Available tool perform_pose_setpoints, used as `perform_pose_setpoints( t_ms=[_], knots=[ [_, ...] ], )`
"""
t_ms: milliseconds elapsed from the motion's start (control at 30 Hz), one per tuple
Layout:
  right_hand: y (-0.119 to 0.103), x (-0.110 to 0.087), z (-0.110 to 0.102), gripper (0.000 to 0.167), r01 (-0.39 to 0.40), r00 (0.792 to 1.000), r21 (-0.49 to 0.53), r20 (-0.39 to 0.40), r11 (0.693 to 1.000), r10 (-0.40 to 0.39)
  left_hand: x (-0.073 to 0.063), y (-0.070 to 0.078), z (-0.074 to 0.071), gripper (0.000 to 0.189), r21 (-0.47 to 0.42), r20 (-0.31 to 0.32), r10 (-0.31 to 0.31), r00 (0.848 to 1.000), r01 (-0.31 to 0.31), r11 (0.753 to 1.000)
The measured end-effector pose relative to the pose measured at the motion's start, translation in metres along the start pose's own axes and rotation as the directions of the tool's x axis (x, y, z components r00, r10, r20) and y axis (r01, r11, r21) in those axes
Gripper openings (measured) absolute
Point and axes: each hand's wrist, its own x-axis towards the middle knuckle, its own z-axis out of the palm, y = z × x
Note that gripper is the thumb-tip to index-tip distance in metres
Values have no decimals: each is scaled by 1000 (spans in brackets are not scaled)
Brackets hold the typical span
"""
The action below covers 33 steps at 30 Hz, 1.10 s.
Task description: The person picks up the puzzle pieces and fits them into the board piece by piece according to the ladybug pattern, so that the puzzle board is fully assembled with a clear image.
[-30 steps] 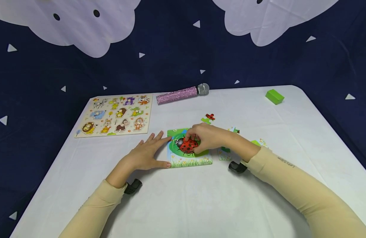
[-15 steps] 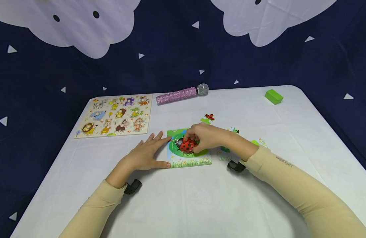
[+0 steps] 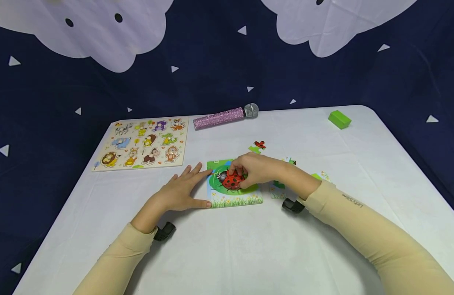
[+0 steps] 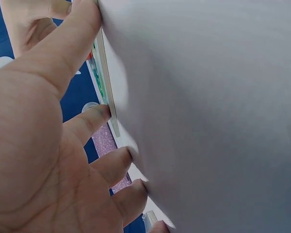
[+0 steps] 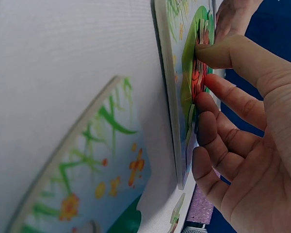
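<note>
A small ladybug puzzle board (image 3: 236, 200) with a grass border lies flat in the middle of the white table. My right hand (image 3: 258, 168) is over its right part, thumb and curled fingers pinching a red, black-spotted ladybug puzzle piece (image 3: 231, 181). In the right wrist view, the thumb and fingertips meet this red piece (image 5: 197, 82), which stands slightly proud of the board's face. My left hand (image 3: 180, 190) is spread on the table with straight fingers; its thumb and index fingertip touch the board's left edge. The right fingers hide the board's upper right part.
Loose puzzle pieces lie to the right: a red-and-green piece (image 3: 259, 146), a grass-edged piece (image 3: 278, 192) and a flowered piece (image 3: 322, 176) partly behind the right arm. Farther back are an animal puzzle board (image 3: 142, 143), a pink glitter microphone (image 3: 227, 116) and a green block (image 3: 339, 119).
</note>
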Motion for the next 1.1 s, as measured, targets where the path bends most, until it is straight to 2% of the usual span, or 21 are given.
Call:
perform_pose_setpoints(
  t_ms=[400,567,767,1100],
  knots=[
    [2,-3,-2,41,31,999,-1,18,1000,-31,0,0,0,102,-9,2,5,1000,-5,1000],
    [3,-8,-8,36,25,1000,-14,11,1000,-25,-1,0,0,102,-5,0,3,1000,-3,1000],
    [8,-19,-26,26,12,998,-1,-58,1000,-12,-2,2,-1,102,-2,-3,0,1000,0,1000],
    [29,-38,-55,28,-50,985,-1,-164,999,49,-2,2,-1,102,0,-1,2,1000,-2,1000]
  ],
)
